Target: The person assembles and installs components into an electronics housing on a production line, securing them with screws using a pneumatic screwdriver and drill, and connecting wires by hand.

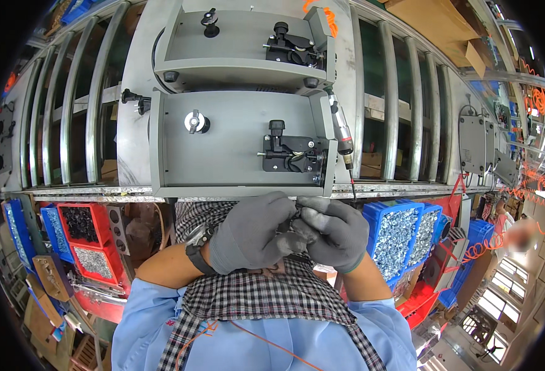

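Observation:
My two hands, in grey gloves, are close together in front of my checked apron. My left hand (251, 234) has its fingers bent and pinched together. My right hand (337, 234) is closed too, its fingertips meeting those of the left. Something small and dark seems to sit between them, but the fingers hide what it is. Just beyond lies an open grey metal housing (223, 167). It carries a black roller mechanism with a knob (292, 153) on the right and a black-and-white round hub (196, 122) on the left. A power screwdriver (342, 131) stands along its right side.
Behind is a second grey housing (241, 43). Roller conveyors (387, 105) run to both sides. Blue bins of metal fasteners (396, 238) stand at my right, red bins of small parts (93, 263) at my left. Coiled orange hoses (489, 244) hang far right, near a person.

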`<action>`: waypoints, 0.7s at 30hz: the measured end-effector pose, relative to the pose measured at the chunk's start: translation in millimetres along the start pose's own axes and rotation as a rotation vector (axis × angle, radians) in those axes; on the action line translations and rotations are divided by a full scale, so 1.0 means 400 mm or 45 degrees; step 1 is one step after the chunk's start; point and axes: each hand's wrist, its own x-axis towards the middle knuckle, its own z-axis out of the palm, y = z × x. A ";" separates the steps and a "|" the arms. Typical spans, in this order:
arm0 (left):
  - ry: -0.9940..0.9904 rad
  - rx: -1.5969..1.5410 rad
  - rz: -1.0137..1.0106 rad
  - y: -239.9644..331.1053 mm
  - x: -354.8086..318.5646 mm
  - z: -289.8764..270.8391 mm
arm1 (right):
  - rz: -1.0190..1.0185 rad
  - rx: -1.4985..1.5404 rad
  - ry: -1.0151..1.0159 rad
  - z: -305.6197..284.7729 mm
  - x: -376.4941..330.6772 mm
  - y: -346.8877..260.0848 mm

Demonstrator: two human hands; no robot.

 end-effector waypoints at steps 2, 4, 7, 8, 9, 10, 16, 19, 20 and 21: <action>0.000 -0.012 -0.032 0.008 0.003 -0.002 | -0.028 -0.002 -0.071 -0.015 0.014 0.010; 0.002 -0.024 -0.065 0.025 0.013 -0.008 | -0.058 -0.001 -0.143 -0.025 0.029 0.015; 0.129 0.155 0.045 0.040 0.029 -0.016 | -0.037 0.009 -0.070 -0.051 0.059 0.029; 0.305 0.050 0.010 0.034 0.031 -0.020 | -0.104 -0.229 -0.120 -0.072 0.081 0.056; 0.481 -0.054 -0.024 0.027 0.035 -0.025 | -0.171 -0.466 -0.167 -0.080 0.102 0.079; 0.444 -0.165 -0.054 0.016 0.034 -0.050 | -0.166 -0.474 -0.168 -0.079 0.114 0.092; 0.538 -0.562 -0.289 -0.005 0.030 -0.074 | -0.267 -0.712 -0.669 -0.057 0.153 0.112; 0.574 -0.649 -0.321 0.005 0.035 -0.073 | -0.184 -0.677 -0.700 -0.048 0.155 0.116; 0.530 -0.641 -0.320 0.008 0.033 -0.076 | -0.175 -0.679 -0.685 -0.048 0.153 0.113; 0.540 -0.638 -0.325 0.011 0.030 -0.080 | -0.165 -0.682 -0.668 -0.048 0.153 0.112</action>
